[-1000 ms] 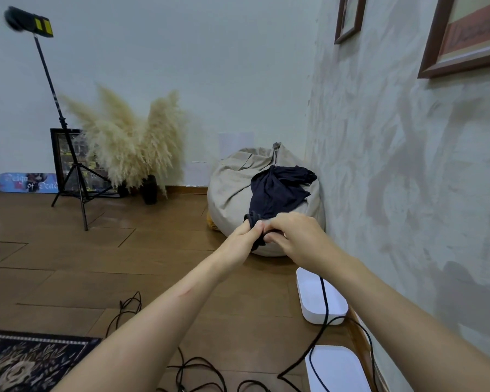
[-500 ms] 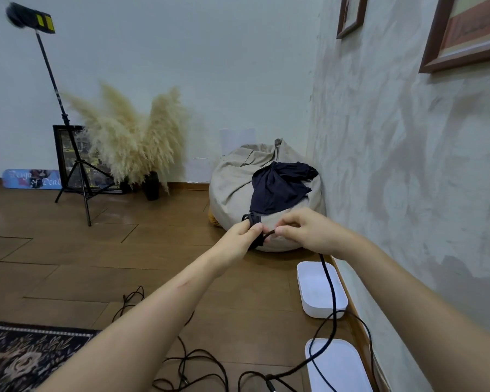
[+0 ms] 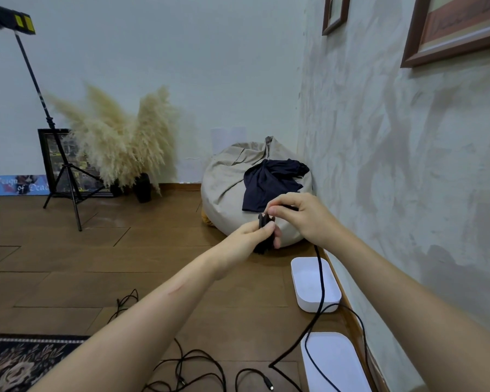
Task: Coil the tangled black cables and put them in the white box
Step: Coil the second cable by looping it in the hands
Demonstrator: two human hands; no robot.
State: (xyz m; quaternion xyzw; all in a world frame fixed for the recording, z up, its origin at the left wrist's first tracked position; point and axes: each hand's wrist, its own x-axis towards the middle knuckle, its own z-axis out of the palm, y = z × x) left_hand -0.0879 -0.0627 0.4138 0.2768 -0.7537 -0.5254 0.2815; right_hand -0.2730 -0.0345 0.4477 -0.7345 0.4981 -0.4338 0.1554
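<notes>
black cables (image 3: 320,281), white box (image 3: 309,281), beige beanbag (image 3: 227,188)

**Tally: two hands, two white pieces, cables too tangled to count**

Two hands: left hand (image 3: 248,237) and right hand (image 3: 301,216). One coiled bundle (image 3: 264,239) in the left hand's grip, and one trailing cable (image 3: 321,278) pinched by the right. Two white pieces lie along the floor's right edge: one open white box (image 3: 300,281) and one flat white piece (image 3: 337,363), box or lid unclear. The loose cables (image 3: 198,372) at the floor's near edge are too tangled to count. One bean bag (image 3: 227,188), one dark cloth (image 3: 269,182), one tripod (image 3: 68,176), one rug (image 3: 17,360).
</notes>
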